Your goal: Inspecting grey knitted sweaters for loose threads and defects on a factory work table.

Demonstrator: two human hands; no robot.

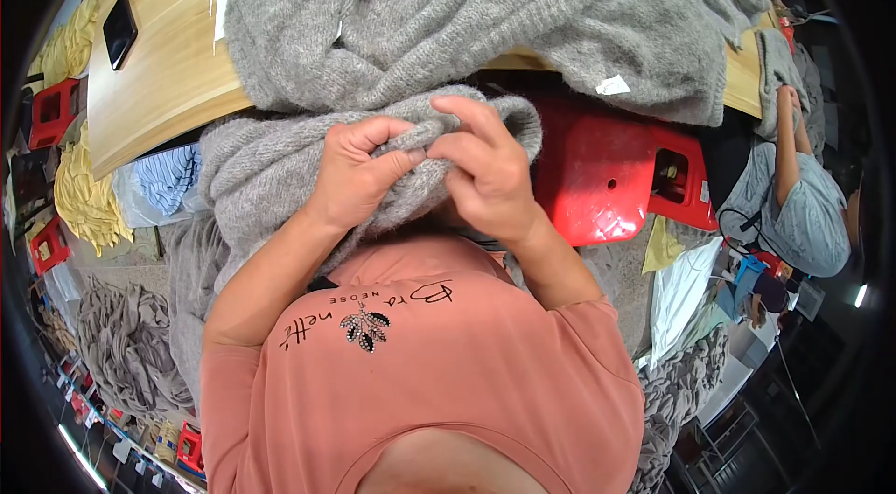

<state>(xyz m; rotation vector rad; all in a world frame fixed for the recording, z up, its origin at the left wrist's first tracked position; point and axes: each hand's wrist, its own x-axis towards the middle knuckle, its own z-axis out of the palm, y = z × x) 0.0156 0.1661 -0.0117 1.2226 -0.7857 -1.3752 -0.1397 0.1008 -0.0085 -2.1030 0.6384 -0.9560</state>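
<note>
A grey knitted garment [266, 163] lies bunched across my lap, against the table's near edge. My left hand [359, 172] pinches a folded edge of it between thumb and fingers. Close beside, my right hand [485, 172] grips the same edge with curled fingers; its index finger arches over the knit. The fingertips of both hands nearly meet there, and whether a small tool or thread is between them cannot be made out. Just beyond my hands, a large heap of grey knitwear [448, 18] covers the middle of the table, with a white tag [612, 84] on its right part.
The wooden table [177, 46] holds a black phone [120, 31] at its left end. To my right stands a red plastic stool [597, 177]. Yellow cloth [89, 191] and grey garments [131, 345] lie at the left. Another person [793, 195] handles grey knitwear at the far right.
</note>
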